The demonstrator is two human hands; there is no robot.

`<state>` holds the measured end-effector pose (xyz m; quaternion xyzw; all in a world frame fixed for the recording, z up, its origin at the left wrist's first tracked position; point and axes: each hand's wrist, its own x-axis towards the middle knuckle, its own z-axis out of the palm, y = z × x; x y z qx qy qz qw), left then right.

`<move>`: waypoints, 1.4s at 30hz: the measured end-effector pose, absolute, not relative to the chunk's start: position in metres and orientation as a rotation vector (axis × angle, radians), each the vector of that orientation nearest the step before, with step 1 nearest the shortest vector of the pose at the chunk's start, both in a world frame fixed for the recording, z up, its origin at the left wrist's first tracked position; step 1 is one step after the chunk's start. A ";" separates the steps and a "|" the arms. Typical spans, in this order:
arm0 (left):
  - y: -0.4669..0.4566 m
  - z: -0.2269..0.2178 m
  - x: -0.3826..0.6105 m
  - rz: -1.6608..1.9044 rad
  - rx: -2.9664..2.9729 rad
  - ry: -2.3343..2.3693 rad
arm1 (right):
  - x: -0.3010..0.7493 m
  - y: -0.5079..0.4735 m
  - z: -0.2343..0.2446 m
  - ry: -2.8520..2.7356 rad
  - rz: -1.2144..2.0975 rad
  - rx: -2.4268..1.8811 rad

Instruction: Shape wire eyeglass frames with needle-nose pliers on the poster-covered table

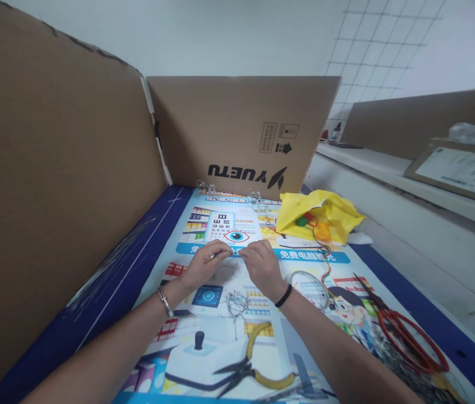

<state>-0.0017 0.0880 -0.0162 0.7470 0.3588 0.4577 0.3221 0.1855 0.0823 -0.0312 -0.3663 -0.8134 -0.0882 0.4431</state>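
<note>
My left hand (207,264) and my right hand (261,266) meet over the printed poster mat (203,221), fingertips pinched together on a thin piece of wire (234,255) stretched between them. A bracelet is on my left wrist and a dark band on my right. A small tangle of wire (237,304) lies just below my hands. Yellow-handled pliers (254,367) rest on the mat nearer to me.
Red-handled scissors (405,334) lie at the right on the mat. A yellow bag (319,210) with coloured beads and cord sits at the back right. Cardboard panels (52,168) wall the left and back. A bundle of thin wires (106,266) lies along the left.
</note>
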 end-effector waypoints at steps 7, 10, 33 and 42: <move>0.102 -0.028 0.001 1.129 1.830 1.188 | 0.186 0.097 -0.042 -2.086 0.057 -1.311; 0.112 -0.036 -0.002 1.134 1.895 1.309 | 0.186 0.102 -0.045 -2.096 0.082 -1.383; 0.126 -0.039 -0.035 0.832 2.274 1.162 | 0.173 0.107 -0.042 -2.436 0.021 -1.258; 0.130 -0.038 -0.045 0.807 2.336 1.291 | 0.174 0.103 -0.044 -2.403 -0.002 -1.297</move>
